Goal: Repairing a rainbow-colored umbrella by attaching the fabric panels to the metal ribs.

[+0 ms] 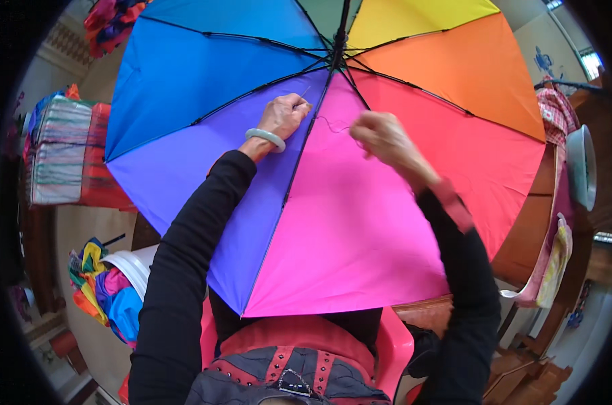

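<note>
An open rainbow umbrella [366,202] is spread in front of me, its underside, black ribs and shaft [339,47] facing up. My left hand [285,116], with a pale bangle [265,139] at the wrist, is pinched closed over the purple panel, beside the rib between purple and pink. A thin needle [306,90] seems to stick up from its fingertips. Over the pink panel, my right hand [385,140] is closed and slightly blurred. A dark, curling thread [331,126] runs from its fingers toward the rib near my left hand.
At the left, a white bucket [127,264] holds colourful folded cloth [110,290], and a bundled stack [69,152] stands farther back. A pale basin [581,167] is at the right. A pink chair [393,344] is beneath me.
</note>
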A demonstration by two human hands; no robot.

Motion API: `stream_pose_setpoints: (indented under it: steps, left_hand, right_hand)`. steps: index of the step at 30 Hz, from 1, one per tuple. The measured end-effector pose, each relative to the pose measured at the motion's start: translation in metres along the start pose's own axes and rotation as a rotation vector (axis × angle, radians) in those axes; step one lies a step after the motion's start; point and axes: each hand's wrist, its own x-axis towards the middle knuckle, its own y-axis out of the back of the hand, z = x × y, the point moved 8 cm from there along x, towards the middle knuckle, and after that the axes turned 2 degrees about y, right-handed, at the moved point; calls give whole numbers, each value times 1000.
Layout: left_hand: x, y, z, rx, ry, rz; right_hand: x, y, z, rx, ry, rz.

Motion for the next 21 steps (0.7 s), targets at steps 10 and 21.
stream_pose_setpoints:
  steps: [10, 21]
  left_hand:
    - [-1, -2, -13, 66, -24, 18]
    - [4, -14, -5, 156, -144, -51]
  right_hand:
    - [51, -53, 10, -435, -23, 261]
    - [67, -63, 21, -275, 31, 204]
